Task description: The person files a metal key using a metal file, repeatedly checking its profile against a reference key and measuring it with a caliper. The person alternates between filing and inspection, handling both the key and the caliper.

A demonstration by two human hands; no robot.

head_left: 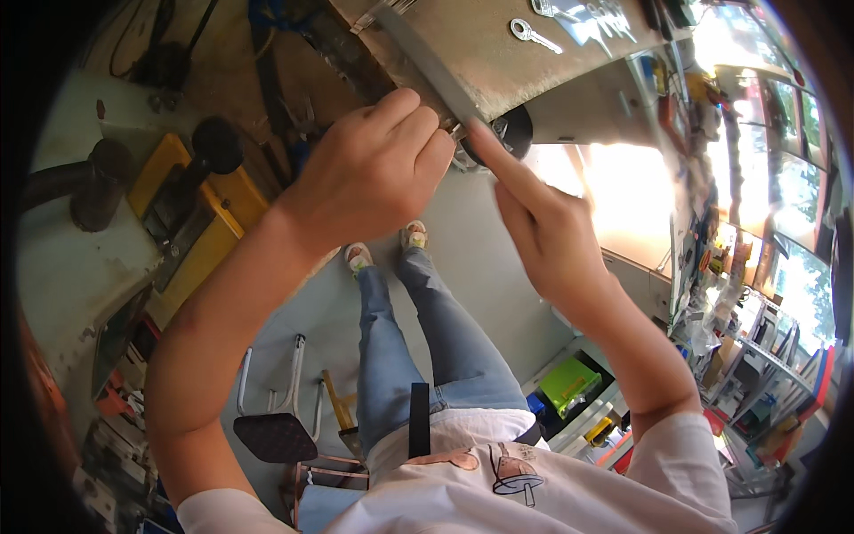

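My right hand (pixel 547 222) is closed around the near end of a long flat metal file (pixel 427 67), its index finger stretched along the blade. The file slants away over the edge of the wooden workbench (pixel 480 53). Just left of it, my left hand (pixel 378 165) is curled into a fist by the bench edge. A small bit of metal shows near its fingertips, but what the fist holds is hidden. Farther right on the bench top lies a silver key (pixel 534 36), with several more keys (pixel 609 18) near the far edge.
A yellow machine (pixel 191 222) with black knobs stands at the left. Below my arms are a stool with a dark seat (pixel 277 436) and a green bin (pixel 569 387). Crowded shelves (pixel 774 356) line the right side. A black round part (pixel 514 133) sits under the bench edge.
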